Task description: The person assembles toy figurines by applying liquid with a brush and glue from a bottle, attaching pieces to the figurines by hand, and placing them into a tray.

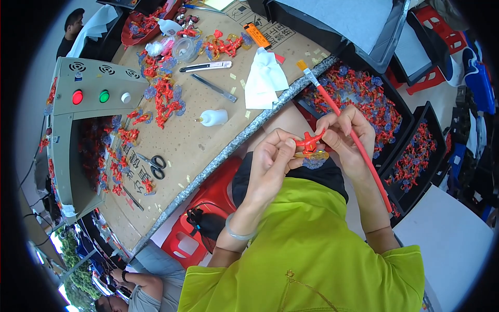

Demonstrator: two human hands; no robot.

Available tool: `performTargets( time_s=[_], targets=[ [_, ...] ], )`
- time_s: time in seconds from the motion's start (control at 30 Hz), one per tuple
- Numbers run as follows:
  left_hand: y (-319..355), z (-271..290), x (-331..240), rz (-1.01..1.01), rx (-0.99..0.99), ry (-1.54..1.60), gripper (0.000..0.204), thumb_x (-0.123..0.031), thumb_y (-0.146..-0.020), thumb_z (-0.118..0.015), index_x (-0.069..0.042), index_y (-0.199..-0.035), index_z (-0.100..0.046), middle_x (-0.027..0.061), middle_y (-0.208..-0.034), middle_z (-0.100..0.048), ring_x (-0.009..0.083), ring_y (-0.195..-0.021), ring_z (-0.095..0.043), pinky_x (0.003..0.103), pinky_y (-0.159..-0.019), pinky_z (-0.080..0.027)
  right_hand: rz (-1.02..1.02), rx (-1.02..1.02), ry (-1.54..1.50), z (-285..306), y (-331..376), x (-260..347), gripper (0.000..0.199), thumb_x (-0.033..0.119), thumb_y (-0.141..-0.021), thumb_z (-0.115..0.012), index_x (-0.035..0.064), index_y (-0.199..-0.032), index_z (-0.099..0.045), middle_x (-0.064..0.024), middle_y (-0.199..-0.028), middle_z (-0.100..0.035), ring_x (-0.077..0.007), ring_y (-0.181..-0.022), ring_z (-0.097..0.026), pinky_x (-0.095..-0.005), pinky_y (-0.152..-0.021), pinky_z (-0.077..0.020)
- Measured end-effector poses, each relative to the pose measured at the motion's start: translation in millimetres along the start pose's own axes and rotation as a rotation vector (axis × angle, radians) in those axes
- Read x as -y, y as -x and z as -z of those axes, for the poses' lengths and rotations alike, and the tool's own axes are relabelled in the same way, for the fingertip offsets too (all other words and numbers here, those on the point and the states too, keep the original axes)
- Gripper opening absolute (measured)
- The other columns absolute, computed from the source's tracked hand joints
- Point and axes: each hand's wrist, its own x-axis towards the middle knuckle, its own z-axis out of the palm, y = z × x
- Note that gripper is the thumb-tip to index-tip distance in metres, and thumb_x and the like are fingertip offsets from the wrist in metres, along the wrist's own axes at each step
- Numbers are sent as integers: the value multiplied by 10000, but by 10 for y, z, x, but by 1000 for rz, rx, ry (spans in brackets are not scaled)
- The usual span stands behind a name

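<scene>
A small red plastic figurine (310, 142) with a yellow and clear bluish base is held between my two hands, in front of my body. My left hand (270, 162) pinches it at one side with thumb and fingers. On the other side, the thumb and fingertips of my right hand (355, 141) close around its outstretched end. A long red-handled brush (327, 98) with a tan bristle tip is also tucked in my right hand, slanting across it with the bristles toward the workbench.
On the workbench (208, 151) lie scissors (157, 167), a white squeeze bottle (214, 117), a cutter knife (206, 66), white tissue (265, 80) and several figurines. A grey machine (99, 86) stands left. Black trays (416, 151) of figurines sit at right. Another person (148, 288) sits lower left.
</scene>
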Motion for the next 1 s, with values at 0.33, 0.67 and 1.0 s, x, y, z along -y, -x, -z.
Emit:
performTargets(
  time_s=[0.33, 0.67, 1.0],
  targets=[
    [-130, -161, 101, 100, 138, 120, 167, -189, -976, -460, -31, -946, -503, 63, -929, -621, 121, -876, -635, 238, -726, -545, 64, -68, 58, 244, 150, 38, 283, -56, -832, -620, 73, -792, -371, -143, -887, -620, -135, -845, -616, -243, -710, -515],
    [-560, -329, 500, 231, 325, 60, 396, -340, -968, -435, 0, -1171, -430, 182, -1155, -536, 222, -1055, -572, 370, -866, -506, 93, -475, 429, 881, 660, 386, 236, -74, -825, -586, 82, -786, -413, -96, -848, -627, -89, -757, -555, -202, -663, -443],
    [-1917, -274, 1770, -399, 262, -1117, 160, -29, -816, -600, -13, -975, -603, 132, -941, -634, 273, -711, -629, 295, -712, -522, 118, -1144, 1489, 2543, 1704, 667, 191, 108, -851, -654, 1, -798, -505, -113, -801, -667, -130, -750, -621, -264, -703, -493]
  ],
)
